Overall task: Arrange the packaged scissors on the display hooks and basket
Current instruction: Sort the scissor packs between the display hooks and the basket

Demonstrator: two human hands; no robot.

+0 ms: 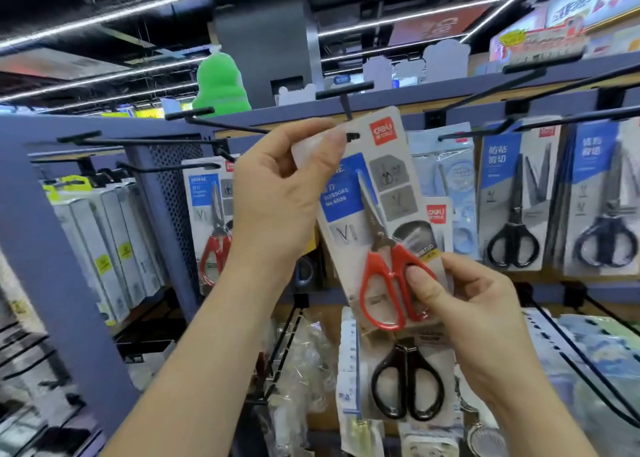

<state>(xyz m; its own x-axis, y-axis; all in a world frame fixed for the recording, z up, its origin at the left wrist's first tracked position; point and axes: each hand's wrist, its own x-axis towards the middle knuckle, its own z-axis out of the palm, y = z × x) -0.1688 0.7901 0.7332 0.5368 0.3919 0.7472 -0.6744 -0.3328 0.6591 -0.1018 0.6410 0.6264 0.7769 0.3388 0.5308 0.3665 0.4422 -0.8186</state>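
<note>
Flat carded red-handled scissors pack (374, 214)

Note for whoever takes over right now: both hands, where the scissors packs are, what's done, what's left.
Left hand pinches the top of the red-handled scissors pack beside its hang hole; right hand pinches its bottom at the handles.
The pack is tilted just below an empty hook; the hole looks not yet threaded.
Done: another red pack hangs at left, black packs at right.
Left: hang this pack; a black-handled pack lies lower down.
</note>
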